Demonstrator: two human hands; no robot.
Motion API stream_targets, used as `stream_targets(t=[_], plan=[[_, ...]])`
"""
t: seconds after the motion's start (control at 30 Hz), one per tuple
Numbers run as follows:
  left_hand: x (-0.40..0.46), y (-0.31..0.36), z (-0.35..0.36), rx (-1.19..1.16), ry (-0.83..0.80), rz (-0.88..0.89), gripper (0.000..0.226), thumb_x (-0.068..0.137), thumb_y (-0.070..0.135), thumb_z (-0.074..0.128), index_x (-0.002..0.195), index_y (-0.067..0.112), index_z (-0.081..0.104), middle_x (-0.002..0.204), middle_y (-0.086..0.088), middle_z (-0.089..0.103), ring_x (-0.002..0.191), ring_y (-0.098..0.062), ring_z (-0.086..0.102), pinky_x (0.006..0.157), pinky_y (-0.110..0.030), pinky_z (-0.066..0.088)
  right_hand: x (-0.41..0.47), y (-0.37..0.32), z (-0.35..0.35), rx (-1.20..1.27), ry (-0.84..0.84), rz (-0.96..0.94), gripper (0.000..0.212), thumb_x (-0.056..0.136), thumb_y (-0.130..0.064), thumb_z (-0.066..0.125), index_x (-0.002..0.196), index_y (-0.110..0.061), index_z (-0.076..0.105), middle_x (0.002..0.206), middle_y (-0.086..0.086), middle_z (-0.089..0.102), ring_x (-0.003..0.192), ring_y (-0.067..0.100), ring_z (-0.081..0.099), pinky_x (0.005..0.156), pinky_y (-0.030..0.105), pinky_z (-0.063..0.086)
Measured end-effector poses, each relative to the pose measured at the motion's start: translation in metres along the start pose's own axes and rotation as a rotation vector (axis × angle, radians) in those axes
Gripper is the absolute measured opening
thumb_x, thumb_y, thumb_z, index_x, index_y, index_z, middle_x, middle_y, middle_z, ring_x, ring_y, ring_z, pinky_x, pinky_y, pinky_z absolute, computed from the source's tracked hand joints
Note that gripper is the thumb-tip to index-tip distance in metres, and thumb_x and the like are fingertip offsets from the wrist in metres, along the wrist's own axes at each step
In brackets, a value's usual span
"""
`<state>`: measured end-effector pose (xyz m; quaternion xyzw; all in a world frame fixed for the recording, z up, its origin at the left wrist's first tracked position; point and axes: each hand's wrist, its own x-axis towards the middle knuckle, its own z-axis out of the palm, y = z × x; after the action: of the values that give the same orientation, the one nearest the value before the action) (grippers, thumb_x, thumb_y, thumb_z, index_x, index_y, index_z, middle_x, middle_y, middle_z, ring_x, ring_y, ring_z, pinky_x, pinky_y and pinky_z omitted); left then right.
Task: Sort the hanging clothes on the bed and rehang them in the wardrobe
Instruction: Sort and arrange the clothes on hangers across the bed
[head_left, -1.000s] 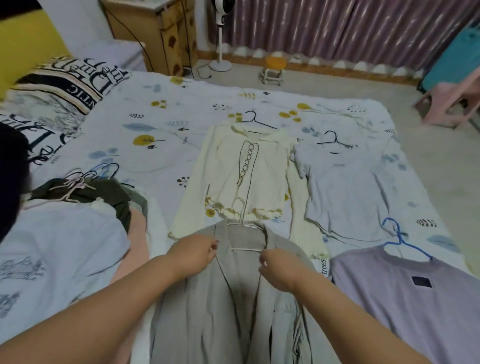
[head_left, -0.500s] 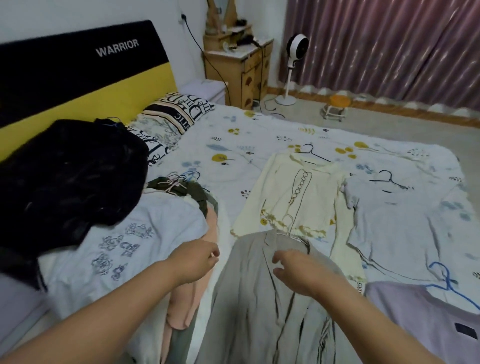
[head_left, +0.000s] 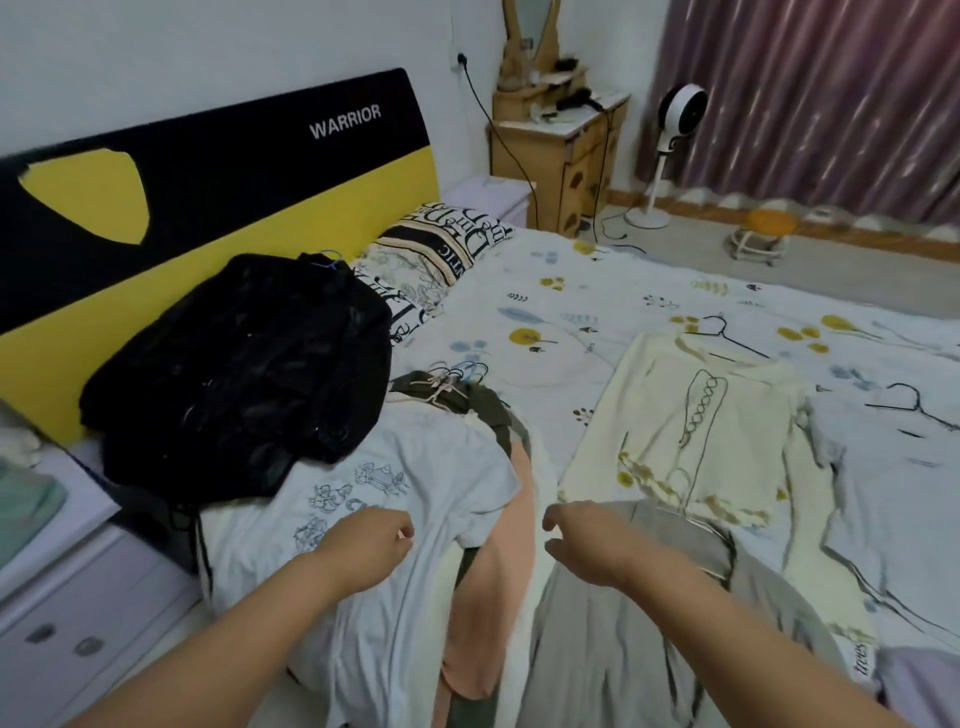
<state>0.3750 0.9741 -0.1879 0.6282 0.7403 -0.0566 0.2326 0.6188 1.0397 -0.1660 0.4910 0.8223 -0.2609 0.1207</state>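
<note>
A heap of hangered clothes lies on the left of the bed: a black garment, a light blue printed T-shirt, a peach piece, with a bunch of hanger hooks at its top. My left hand hovers over the T-shirt, fingers loosely curled, holding nothing. My right hand hangs relaxed above the left edge of the grey garment. Laid out flat to the right are a cream cardigan, a pale T-shirt and a lilac top.
A black and yellow headboard and a printed pillow are at the bed's head. A white drawer unit stands at the near left. Beyond the bed are a wooden dresser, a fan and a small stool.
Both hands let go of the grey garment's collar and shifted left; my left hand now hovers over the pile's T-shirt. The view has swung left toward the headboard.
</note>
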Motion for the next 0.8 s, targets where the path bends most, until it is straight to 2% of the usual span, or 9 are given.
stream_targets(t=[0.07,0.27,0.43,0.63,0.8], plan=[[0.014,-0.013,-0.006,-0.011,-0.002,-0.007,0.030,0.097,0.028,0.039,0.121,0.020,0.055,0.122,0.002,0.060,0.107,-0.016,0.056,0.082,-0.024,0.043,0.019,-0.011,0.000,0.019,0.038,0.012,0.036,0.098,-0.022,0.039,0.132,-0.013,0.045,0.135,0.010,0.050,0.122,0.025,0.047,0.094,0.030,0.039],[0.093,-0.063,-0.023,0.025,-0.023,0.037,0.031,0.098,0.026,0.038,0.124,0.020,0.052,0.126,0.000,0.057,0.115,-0.018,0.052,0.091,-0.027,0.042,0.109,-0.049,0.014,0.114,0.118,0.095,0.036,0.094,-0.012,0.038,0.128,-0.014,0.049,0.128,0.007,0.054,0.115,0.023,0.052,0.087,0.028,0.041],[0.164,-0.097,-0.009,0.071,-0.052,0.058,0.034,0.097,0.023,0.036,0.130,0.018,0.045,0.131,-0.002,0.049,0.120,-0.020,0.046,0.096,-0.032,0.040,0.182,-0.061,0.033,0.117,0.117,0.189,0.037,0.090,-0.007,0.038,0.125,-0.011,0.051,0.124,0.011,0.053,0.113,0.028,0.050,0.091,0.034,0.045],[0.241,-0.111,0.025,0.074,-0.087,0.106,0.050,0.099,0.026,0.035,0.146,0.018,0.021,0.154,-0.002,0.020,0.139,-0.021,0.023,0.110,-0.033,0.025,0.256,-0.051,0.059,0.056,0.101,0.285,0.040,0.092,-0.011,0.036,0.131,-0.010,0.040,0.128,0.013,0.045,0.117,0.031,0.042,0.094,0.036,0.039],[0.299,-0.103,0.053,0.058,-0.068,0.114,0.058,0.099,0.036,0.033,0.149,0.025,0.005,0.158,-0.005,-0.007,0.145,-0.027,-0.001,0.116,-0.041,0.009,0.313,-0.042,0.076,-0.023,0.105,0.295,0.042,0.096,-0.019,0.036,0.137,-0.013,0.029,0.139,0.012,0.034,0.128,0.029,0.033,0.103,0.037,0.032]])
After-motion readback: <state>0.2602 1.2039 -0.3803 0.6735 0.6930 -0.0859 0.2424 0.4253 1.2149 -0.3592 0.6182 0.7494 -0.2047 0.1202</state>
